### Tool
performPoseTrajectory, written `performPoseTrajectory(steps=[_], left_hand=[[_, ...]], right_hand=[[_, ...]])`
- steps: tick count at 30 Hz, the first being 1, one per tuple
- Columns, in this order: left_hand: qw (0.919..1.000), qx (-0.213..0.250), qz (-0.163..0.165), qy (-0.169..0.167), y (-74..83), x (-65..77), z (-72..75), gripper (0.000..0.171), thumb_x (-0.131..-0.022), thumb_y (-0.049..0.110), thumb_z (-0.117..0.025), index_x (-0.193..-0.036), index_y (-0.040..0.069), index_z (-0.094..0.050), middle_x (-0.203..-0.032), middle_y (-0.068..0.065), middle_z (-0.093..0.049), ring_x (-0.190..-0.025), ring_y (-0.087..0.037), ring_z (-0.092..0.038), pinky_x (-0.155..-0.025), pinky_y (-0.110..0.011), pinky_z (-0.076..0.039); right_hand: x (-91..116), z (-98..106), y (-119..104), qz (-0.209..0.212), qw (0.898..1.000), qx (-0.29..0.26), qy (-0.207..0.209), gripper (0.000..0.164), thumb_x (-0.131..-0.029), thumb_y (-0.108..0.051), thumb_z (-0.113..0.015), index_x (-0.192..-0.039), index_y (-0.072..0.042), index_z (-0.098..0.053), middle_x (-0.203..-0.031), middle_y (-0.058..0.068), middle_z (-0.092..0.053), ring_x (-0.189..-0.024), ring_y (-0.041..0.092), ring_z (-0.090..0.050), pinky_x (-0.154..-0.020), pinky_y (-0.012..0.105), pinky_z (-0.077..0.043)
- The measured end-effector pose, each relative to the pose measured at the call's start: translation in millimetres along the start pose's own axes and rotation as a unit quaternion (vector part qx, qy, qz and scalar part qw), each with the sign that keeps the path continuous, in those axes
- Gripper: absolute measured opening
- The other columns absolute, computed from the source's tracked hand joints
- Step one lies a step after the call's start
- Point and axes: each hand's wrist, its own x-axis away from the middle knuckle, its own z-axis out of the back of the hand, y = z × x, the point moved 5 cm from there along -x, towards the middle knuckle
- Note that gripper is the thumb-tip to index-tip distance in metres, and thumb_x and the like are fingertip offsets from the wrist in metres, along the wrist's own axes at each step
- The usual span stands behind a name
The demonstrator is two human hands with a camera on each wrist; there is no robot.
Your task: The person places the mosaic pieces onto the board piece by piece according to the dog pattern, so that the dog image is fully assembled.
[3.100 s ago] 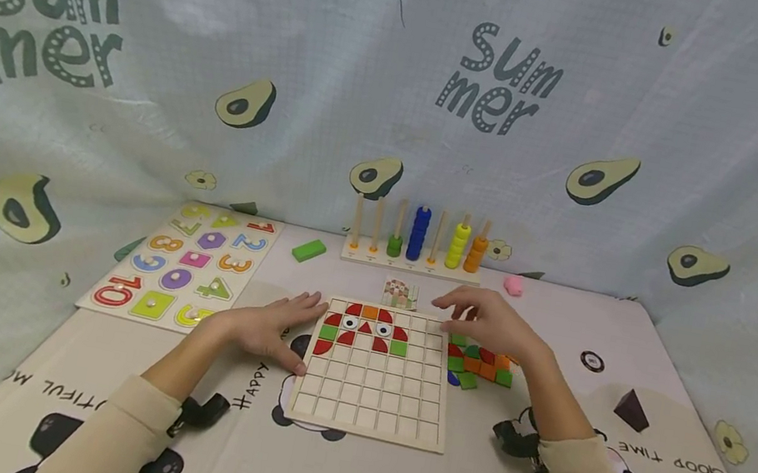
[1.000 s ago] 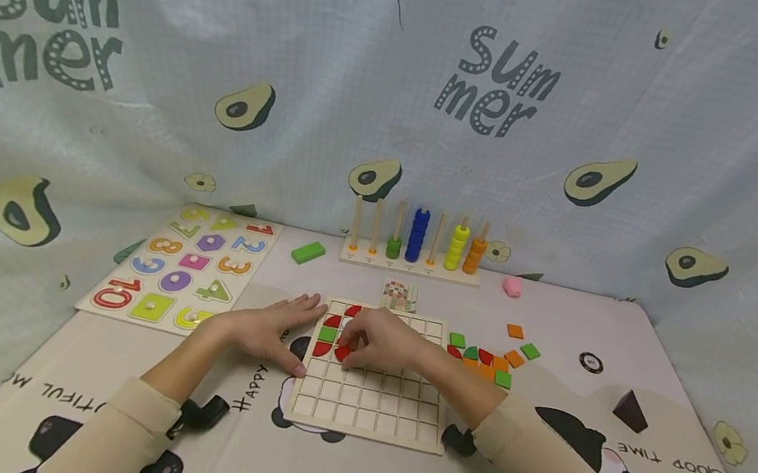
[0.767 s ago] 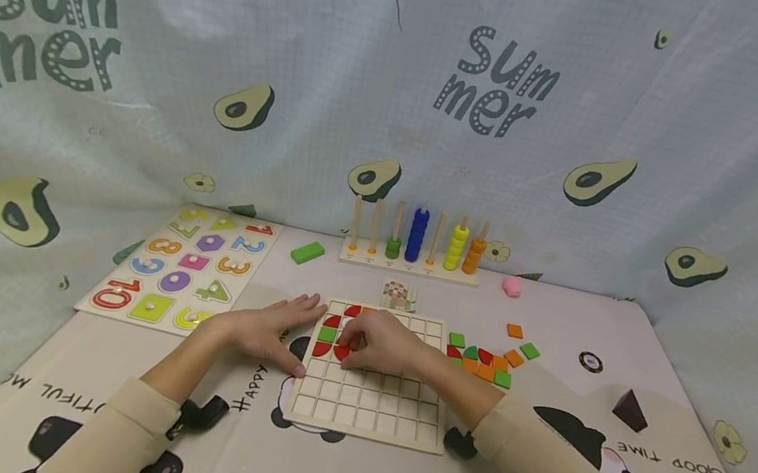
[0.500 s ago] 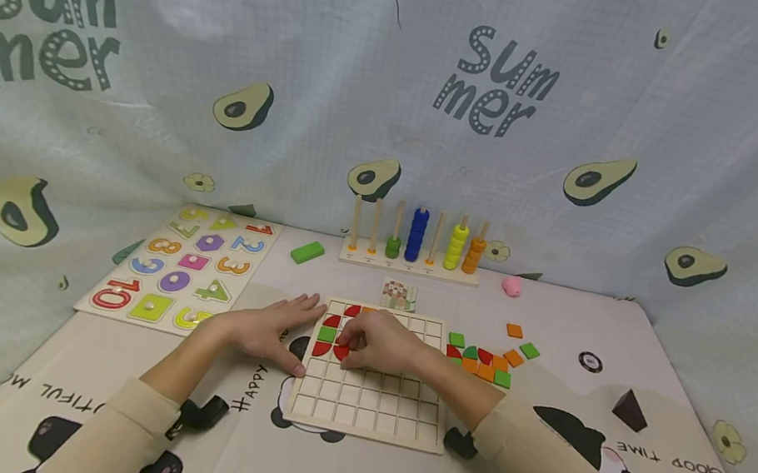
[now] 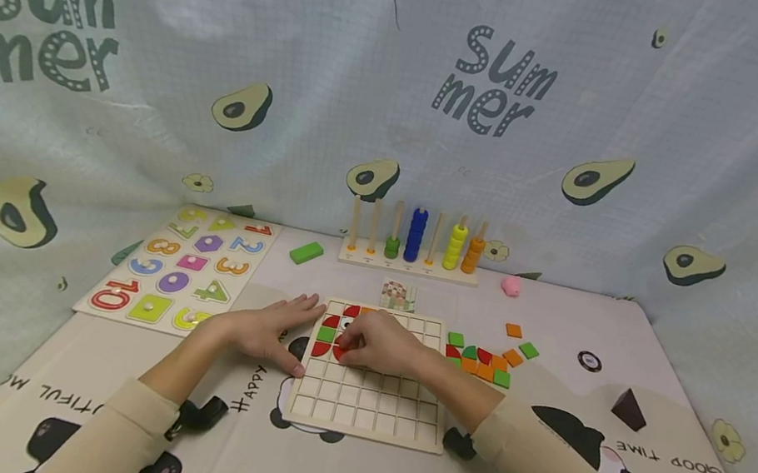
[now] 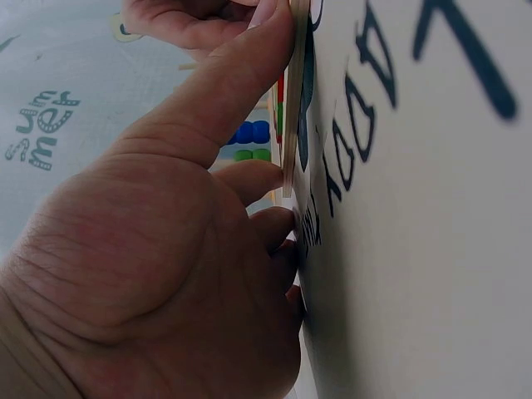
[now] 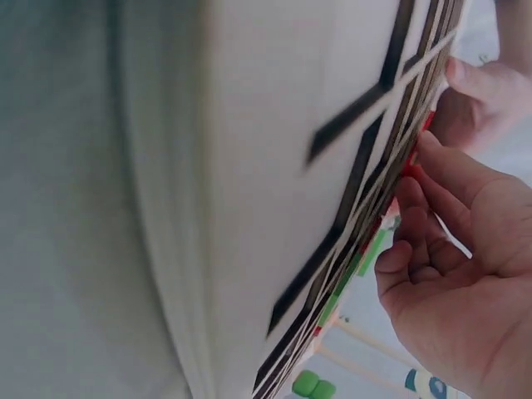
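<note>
A wooden grid board (image 5: 365,418) lies on the table with red, green and orange tiles in its upper cells. My right hand (image 5: 379,342) reaches over its upper left part. Thumb and index finger pinch a red tile (image 5: 337,354) at a cell beside another red tile (image 5: 319,349). The right wrist view shows these fingertips on the red tile (image 7: 411,169) at the board surface. My left hand (image 5: 267,327) lies at the board's left edge, fingers extended; in the left wrist view its thumb (image 6: 224,91) touches that edge. My right hand hides several board cells.
Loose tiles (image 5: 483,369) lie right of the board. Behind it are a picture card (image 5: 399,296) and a bead stacker (image 5: 409,268). A number puzzle (image 5: 193,263), green block (image 5: 306,252), pink figure (image 5: 511,285), dark pyramid (image 5: 630,408) and round chip (image 5: 590,361) surround it.
My right hand has moved from beside the loose tiles to the board's upper left, where a red tile is now in its fingers. Over the last second it barely shifts. The left hand stays put.
</note>
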Motion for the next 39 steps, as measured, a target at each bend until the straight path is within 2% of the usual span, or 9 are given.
performPoseTrajectory(steps=[6,11,15,19,21,24,27,33,39], left_hand=[[1.0,0.002,0.004,0.0,-0.4,0.4,-0.5,0.106,-0.074,0.057,-0.075,-0.155,0.023,-0.017,-0.162,-0.003,0.0,-0.147,-0.03,0.004,-0.117,-0.054,-0.003],[1.0,0.004,0.004,0.002,-0.8,-0.5,-0.1,0.107,-0.073,0.057,-0.075,-0.155,0.024,-0.016,-0.162,-0.002,0.0,-0.148,-0.029,0.004,-0.117,-0.053,-0.003],[1.0,0.0,0.005,0.001,-1.4,-1.3,-0.3,0.107,-0.073,0.058,-0.075,-0.155,0.024,-0.016,-0.162,-0.002,0.001,-0.148,-0.028,0.005,-0.118,-0.052,-0.003],[1.0,0.003,0.008,0.002,-1.4,-0.9,-0.1,0.107,-0.073,0.058,-0.075,-0.155,0.024,-0.017,-0.162,-0.002,0.0,-0.148,-0.027,0.004,-0.118,-0.052,-0.003],[1.0,0.005,0.008,0.002,-0.7,-0.6,-0.2,0.107,-0.072,0.058,-0.075,-0.155,0.023,-0.017,-0.162,-0.003,0.0,-0.148,-0.028,0.004,-0.117,-0.052,-0.003],[1.0,0.005,0.005,0.002,0.5,-0.6,-0.3,0.107,-0.073,0.057,-0.075,-0.155,0.023,-0.017,-0.162,-0.003,0.0,-0.148,-0.028,0.004,-0.117,-0.052,-0.003],[1.0,0.006,0.004,0.003,0.7,-0.4,-0.7,0.107,-0.073,0.057,-0.076,-0.155,0.023,-0.017,-0.162,-0.003,0.0,-0.148,-0.027,0.004,-0.117,-0.052,-0.003],[1.0,0.004,0.002,0.003,-0.3,-1.3,-1.7,0.106,-0.073,0.058,-0.075,-0.155,0.024,-0.017,-0.162,-0.002,-0.001,-0.148,-0.027,0.004,-0.118,-0.052,-0.003],[1.0,0.003,0.005,0.003,-1.3,-1.0,-2.1,0.107,-0.073,0.059,-0.075,-0.155,0.024,-0.017,-0.162,-0.003,-0.001,-0.148,-0.027,0.004,-0.118,-0.052,-0.003]], right_hand=[[11.6,15.1,4.2,0.006,1.0,-0.019,0.02,0.018,-0.085,-0.025,-0.074,-0.101,-0.016,-0.076,-0.084,-0.013,-0.064,-0.073,0.006,-0.056,-0.066,0.023,-0.048],[38.7,55.8,20.7,0.002,0.998,-0.03,0.057,0.023,-0.088,-0.025,-0.071,-0.109,-0.017,-0.073,-0.103,-0.003,-0.066,-0.084,0.013,-0.057,-0.072,0.03,-0.05],[73.1,93.1,54.1,-0.041,0.993,-0.031,0.105,0.03,-0.087,-0.026,-0.072,-0.116,-0.019,-0.069,-0.115,-0.001,-0.064,-0.094,0.02,-0.059,-0.078,0.035,-0.051],[106.6,117.5,100.0,-0.119,0.98,-0.019,0.159,0.036,-0.086,-0.024,-0.074,-0.12,-0.016,-0.067,-0.116,0.003,-0.064,-0.096,0.025,-0.058,-0.077,0.036,-0.052],[120.7,121.5,123.6,-0.167,0.972,-0.021,0.164,0.037,-0.086,-0.021,-0.073,-0.121,-0.012,-0.066,-0.116,0.008,-0.064,-0.097,0.027,-0.057,-0.074,0.034,-0.053],[138.5,120.4,153.7,-0.233,0.961,-0.033,0.149,0.036,-0.088,-0.017,-0.07,-0.123,-0.009,-0.064,-0.115,0.014,-0.062,-0.097,0.027,-0.054,-0.07,0.031,-0.054],[152.3,116.8,172.7,-0.268,0.954,-0.03,0.13,0.036,-0.088,-0.014,-0.069,-0.122,-0.006,-0.065,-0.109,0.015,-0.063,-0.094,0.027,-0.053,-0.071,0.03,-0.052],[168.0,112.9,186.4,-0.268,0.955,-0.025,0.127,0.028,-0.084,-0.006,-0.071,-0.112,-0.003,-0.07,-0.102,0.012,-0.069,-0.089,0.026,-0.057,-0.073,0.032,-0.052],[169.8,111.6,189.1,-0.258,0.957,-0.028,0.133,0.019,-0.086,-0.005,-0.069,-0.105,-0.006,-0.074,-0.1,0.009,-0.07,-0.088,0.024,-0.058,-0.074,0.032,-0.053]])
